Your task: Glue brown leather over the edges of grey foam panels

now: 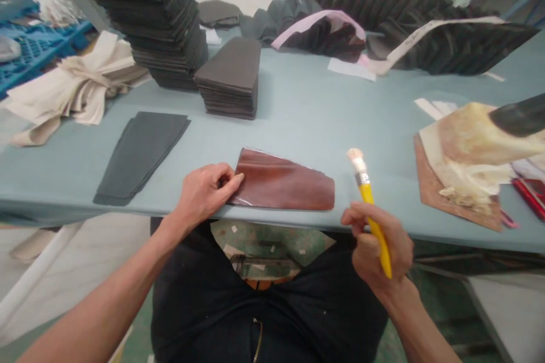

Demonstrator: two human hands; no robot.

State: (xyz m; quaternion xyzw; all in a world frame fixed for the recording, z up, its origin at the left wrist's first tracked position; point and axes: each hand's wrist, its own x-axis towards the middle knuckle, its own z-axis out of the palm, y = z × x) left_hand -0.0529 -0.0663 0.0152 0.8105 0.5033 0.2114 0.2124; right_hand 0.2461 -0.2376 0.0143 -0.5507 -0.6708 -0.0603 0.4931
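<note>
A glossy reddish-brown leather piece (289,181) lies flat near the table's front edge. My left hand (210,187) pinches its left end between thumb and fingers. To the right of the leather, my right hand (381,241) is closed around the yellow handle of a brush (367,190). The brush's pale bristles point up and away from me, apart from the leather. Left of my left hand lie a few thin dark grey pieces (142,153), overlapping one another.
Behind the leather stands a short stack of dark pieces (230,79), beside a tall dark stack (157,17). Tied beige strips (85,79) lie at left. On the right, a glue-crusted container (472,130) sits on a brown board (430,187). Rows of dark pieces (383,0) line the back.
</note>
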